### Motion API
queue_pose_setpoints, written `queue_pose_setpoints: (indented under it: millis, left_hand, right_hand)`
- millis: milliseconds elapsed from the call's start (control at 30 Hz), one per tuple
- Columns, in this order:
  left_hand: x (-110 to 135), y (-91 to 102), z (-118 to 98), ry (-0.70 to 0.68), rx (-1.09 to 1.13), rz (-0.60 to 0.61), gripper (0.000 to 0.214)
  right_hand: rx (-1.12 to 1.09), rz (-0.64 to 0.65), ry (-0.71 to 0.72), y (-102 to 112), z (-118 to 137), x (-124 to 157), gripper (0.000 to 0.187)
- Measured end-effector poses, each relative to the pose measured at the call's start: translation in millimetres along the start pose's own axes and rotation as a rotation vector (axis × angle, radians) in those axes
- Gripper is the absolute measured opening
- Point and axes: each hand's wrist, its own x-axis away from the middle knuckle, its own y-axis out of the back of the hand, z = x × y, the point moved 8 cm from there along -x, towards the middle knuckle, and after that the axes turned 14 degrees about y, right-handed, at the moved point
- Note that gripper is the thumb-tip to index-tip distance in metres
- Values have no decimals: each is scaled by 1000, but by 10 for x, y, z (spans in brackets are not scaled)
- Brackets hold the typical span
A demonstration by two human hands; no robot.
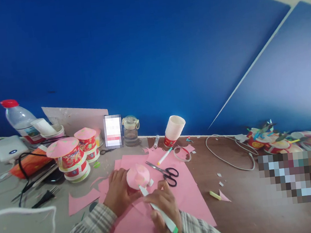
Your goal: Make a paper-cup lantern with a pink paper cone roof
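Nearest, just this side of the pink paper cone (138, 177) and to its right, the right hand (166, 202) is closed round a white marker with a green end (166, 221), its writing end at the cone's near edge. Whether the tip presses on the paper or sits just short of it, I cannot tell. At the cone's left side, the left hand (121, 189) pinches its edge, thumb on the near side; part of the fingers' contact is hidden. The cone itself is between the two hands, over a large pink paper sheet (195, 208).

To do this well, I would brace the cone lightly with the left hand: folded paper would likely dent under a hard pinch. Short, light strokes should suit its slope, and turning the cone to bring a fresh face round looks better than twisting the wrist. Fingers are best held off any fresh ink, which could smear.

Just right of the cone lie black-handled scissors (163, 171), their loops near the right hand, so that elbow room deserves care. Beyond them, a white marker with a teal cap (165, 155) lies beyond and right of the cone. Left of the cone and farther back, a large cone-roofed paper-cup lantern (71, 158) offers a handy pattern to match. Farthest, right of and beyond the cone, stands a stack of paper cups (175, 129), best left unbumped.
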Motion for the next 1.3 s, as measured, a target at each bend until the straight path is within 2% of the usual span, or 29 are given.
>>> queue_pose_setpoints:
  millis: [267,533,800,1300]
  left_hand:
    - [-3,1,7,10,-7,-9,44]
    - [7,-5,-1,-15,-17,-9,49]
    - [5,6,-9,13,-15,4,51]
    - [10,62,-78,-56,-74,-68,38]
  right_hand:
    - [20,-49,-33,61,-34,18,24]
    - [9,-9,-24,-3,-1,11,32]
    - [26,-28,-31,30,-3,-10,36]
    - [15,-18,-43,2,-3,35,32]
